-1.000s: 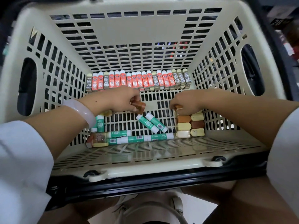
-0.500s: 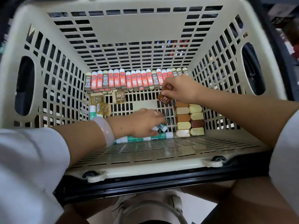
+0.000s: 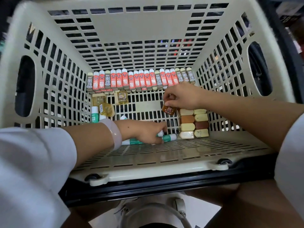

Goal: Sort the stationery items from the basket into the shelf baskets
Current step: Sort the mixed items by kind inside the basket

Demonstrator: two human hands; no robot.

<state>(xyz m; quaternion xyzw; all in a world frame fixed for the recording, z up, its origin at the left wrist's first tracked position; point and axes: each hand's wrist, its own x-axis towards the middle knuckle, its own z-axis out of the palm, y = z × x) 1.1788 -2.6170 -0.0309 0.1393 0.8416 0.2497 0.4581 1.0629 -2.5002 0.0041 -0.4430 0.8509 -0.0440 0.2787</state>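
A cream slatted basket (image 3: 148, 38) fills the view. Along its far wall stands a row of red and olive 2B lead boxes (image 3: 139, 80). My right hand (image 3: 182, 96) pinches a small brown box (image 3: 169, 110) just above the stack of brown and cream erasers (image 3: 194, 123) at the right. My left hand (image 3: 146, 133) reaches low near the front wall and grips green-and-white glue sticks (image 3: 167, 137). Amber clear boxes (image 3: 105, 104) lie at the left, with another glue stick (image 3: 94, 115) beside them.
The basket sits in a black frame (image 3: 164, 181). Oval handle holes open in the left wall (image 3: 24, 86) and right wall (image 3: 259, 69). Below the basket my white shoe (image 3: 153, 213) shows. Dark shelf goods blur at the top right.
My left hand left the amber boxes at the left and came down onto the glue sticks. My right hand rose from the eraser stack with a brown box, then lowered slightly.
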